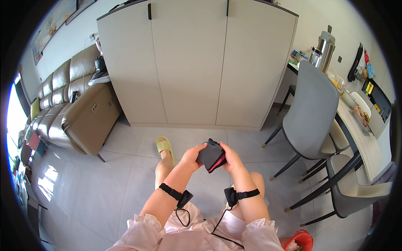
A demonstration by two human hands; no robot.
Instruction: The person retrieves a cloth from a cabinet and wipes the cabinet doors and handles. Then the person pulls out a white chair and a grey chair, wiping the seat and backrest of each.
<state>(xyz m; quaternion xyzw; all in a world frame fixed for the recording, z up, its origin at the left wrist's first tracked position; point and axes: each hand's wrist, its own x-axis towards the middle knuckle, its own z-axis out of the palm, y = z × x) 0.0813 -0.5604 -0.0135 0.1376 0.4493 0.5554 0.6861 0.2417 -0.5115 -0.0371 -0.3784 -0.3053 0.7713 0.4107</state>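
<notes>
A folded dark grey fabric item (211, 154) with a black and pinkish-red band along one side is held up in front of me. Its exact kind cannot be made out. My left hand (192, 157) grips its left side, thumb on top and fingers partly hidden beneath. On the opposite side my right hand (231, 157) pinches the edge beside the coloured band. Both forearms wear black straps with small black devices and cables. The item is above the grey tiled floor (185, 175), between my knees.
Facing me stands a beige cabinet (188, 69). A brown leather sofa (84, 116) is at left. To the right are a grey chair (314, 109), another chair (355, 200) and a table (364, 141) bearing dishes and a steel flask (326, 51). A red bin (304, 240) sits low right.
</notes>
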